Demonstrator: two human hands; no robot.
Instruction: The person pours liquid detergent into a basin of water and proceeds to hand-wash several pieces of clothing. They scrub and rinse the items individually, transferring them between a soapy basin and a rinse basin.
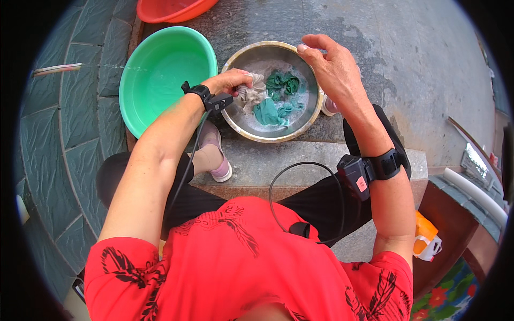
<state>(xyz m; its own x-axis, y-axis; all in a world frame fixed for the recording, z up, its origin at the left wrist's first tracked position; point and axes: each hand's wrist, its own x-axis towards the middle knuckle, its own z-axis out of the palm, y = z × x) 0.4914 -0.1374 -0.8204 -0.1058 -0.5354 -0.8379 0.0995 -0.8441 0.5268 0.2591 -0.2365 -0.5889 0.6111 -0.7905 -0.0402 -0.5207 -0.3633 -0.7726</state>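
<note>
In front of me stands a round metal basin with sudsy water in it. My left hand grips a bunched pale grey cloth at the basin's left side. Two more wet pieces lie in the suds: a dark green cloth towards the back and a teal cloth nearer me. Over the basin's right rim, my right hand is raised with its thumb and fingers apart, holding nothing. Its palm side is partly hidden.
Left of the metal basin is a green plastic basin; a thin water stream from a hose reaches it. A red plastic basin sits farther back. An orange-and-white container stands at right. A cable loops before my chest.
</note>
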